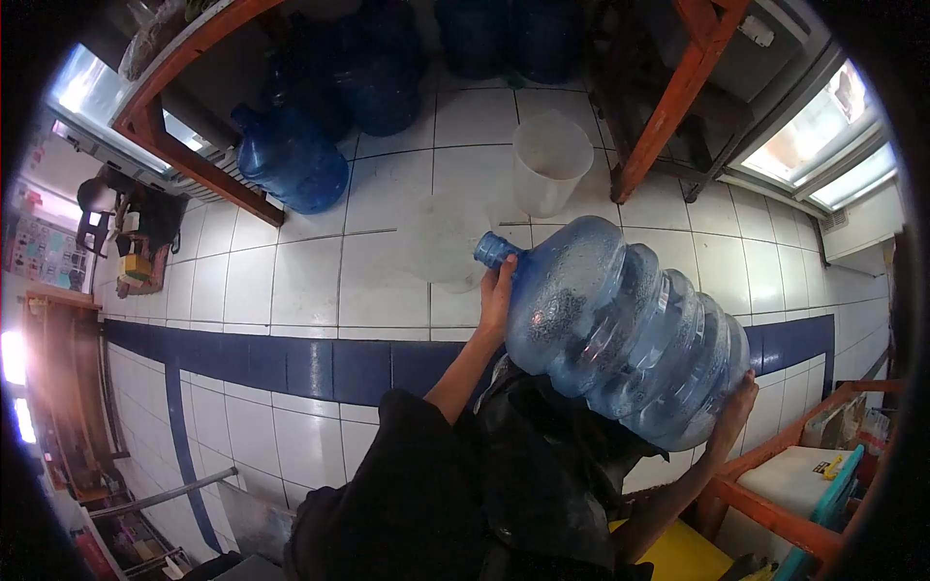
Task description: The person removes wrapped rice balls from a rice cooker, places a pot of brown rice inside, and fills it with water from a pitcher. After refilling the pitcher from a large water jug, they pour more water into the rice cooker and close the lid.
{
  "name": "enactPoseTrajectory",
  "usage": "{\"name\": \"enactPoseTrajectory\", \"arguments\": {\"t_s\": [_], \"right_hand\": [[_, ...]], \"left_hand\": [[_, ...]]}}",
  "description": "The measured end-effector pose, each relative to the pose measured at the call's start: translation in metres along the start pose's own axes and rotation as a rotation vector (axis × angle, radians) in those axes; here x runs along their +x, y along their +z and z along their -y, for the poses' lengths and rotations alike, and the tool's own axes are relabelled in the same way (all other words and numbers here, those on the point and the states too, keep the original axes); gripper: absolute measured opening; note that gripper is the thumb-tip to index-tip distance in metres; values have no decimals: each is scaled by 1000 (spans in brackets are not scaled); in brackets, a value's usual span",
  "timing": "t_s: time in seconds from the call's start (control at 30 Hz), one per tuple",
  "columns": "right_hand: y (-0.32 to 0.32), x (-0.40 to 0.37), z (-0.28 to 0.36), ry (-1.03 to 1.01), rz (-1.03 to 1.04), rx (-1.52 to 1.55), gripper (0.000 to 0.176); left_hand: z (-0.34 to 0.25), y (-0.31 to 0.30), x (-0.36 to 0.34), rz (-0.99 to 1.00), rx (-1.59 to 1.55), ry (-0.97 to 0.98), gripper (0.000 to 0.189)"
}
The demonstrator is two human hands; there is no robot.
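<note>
A large clear-blue water jug [601, 324] lies tilted across my body, its neck pointing left and a little upward. Droplets coat the inside of its wall. My left hand [497, 302] grips it close to the neck, with fingers against the shoulder. At the other end, my right hand [736, 405] supports the base from below. Past the neck, a translucent round container [436, 237] is on the white tiles, hard to make out. A whitish translucent bucket [552, 165] stands just beyond the jug.
More blue jugs [295, 165] stand under an orange-framed table [160, 145] at the back left. An orange table leg [664, 126] rises at the back right. To my right is an orange rack [785, 504] with a white lid; a yellow surface [683, 552] lies below.
</note>
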State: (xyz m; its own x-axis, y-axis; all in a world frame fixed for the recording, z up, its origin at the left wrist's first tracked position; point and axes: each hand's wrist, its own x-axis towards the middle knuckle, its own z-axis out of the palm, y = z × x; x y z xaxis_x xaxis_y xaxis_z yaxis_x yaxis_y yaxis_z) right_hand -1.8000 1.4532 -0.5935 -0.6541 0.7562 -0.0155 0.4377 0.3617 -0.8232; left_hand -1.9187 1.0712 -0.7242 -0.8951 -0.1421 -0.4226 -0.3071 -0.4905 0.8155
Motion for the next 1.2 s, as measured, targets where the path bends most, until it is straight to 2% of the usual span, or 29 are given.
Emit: {"name": "enactPoseTrajectory", "arguments": {"t_s": [0.23,0.3,0.6,0.87,1.2], "right_hand": [[-1,-4,5,39,37,-14,63],[-1,-6,5,15,38,-5,63],[-2,-4,5,15,33,-27,61],[-3,0,0,21,52,1,61],[-1,-6,15,14,20,-115,66]], "left_hand": [[0,4,-1,-92,-22,52,62],[-2,0,-1,-11,9,58,66],[-5,6,-6,-59,-77,24,56],[1,-1,0,-28,-66,21,58],[9,-7,7,5,-66,17,60]]}}
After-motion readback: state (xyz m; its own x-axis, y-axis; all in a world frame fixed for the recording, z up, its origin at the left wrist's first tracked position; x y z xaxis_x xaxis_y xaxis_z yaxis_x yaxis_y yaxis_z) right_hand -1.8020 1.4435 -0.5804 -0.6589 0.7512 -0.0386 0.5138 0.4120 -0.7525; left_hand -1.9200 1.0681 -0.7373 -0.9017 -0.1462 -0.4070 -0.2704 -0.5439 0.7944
